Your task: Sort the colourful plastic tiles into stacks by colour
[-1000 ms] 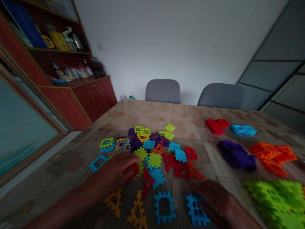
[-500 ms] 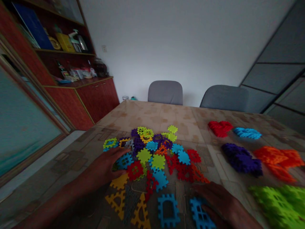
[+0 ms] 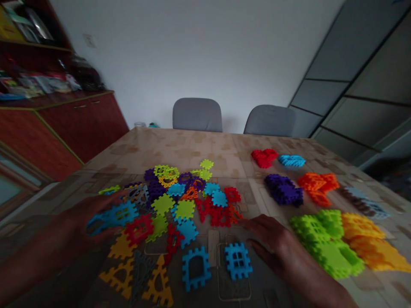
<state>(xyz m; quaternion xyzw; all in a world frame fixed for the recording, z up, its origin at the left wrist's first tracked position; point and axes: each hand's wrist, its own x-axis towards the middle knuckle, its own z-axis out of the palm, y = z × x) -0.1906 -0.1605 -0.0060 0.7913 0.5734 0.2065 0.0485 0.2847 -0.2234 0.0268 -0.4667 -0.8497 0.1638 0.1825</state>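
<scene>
A loose heap of coloured interlocking plastic tiles (image 3: pixel 180 201) lies in the middle of the patterned table (image 3: pixel 192 149). My left hand (image 3: pixel 80 218) rests flat at the heap's left edge, fingers spread over a blue tile (image 3: pixel 112 214); it is blurred by motion. My right hand (image 3: pixel 272 246) lies open on the table, fingers stretched out, just right of a blue square window tile (image 3: pixel 238 260) and holding nothing. A blue arch tile (image 3: pixel 195 268) and yellow triangle tiles (image 3: pixel 157 286) lie near the front edge.
Sorted piles stand on the right: red (image 3: pixel 263 157), blue (image 3: pixel 291 160), purple (image 3: pixel 283 189), orange (image 3: pixel 316 185), green (image 3: pixel 326 239), yellow (image 3: pixel 369 239). Two grey chairs (image 3: pixel 197 114) stand at the far side. A red cabinet (image 3: pixel 64 124) is on the left.
The view has swung right, showing more sorted piles. My left hand slid left across the heap. My right hand lifted off the blue window tile and now lies beside it.
</scene>
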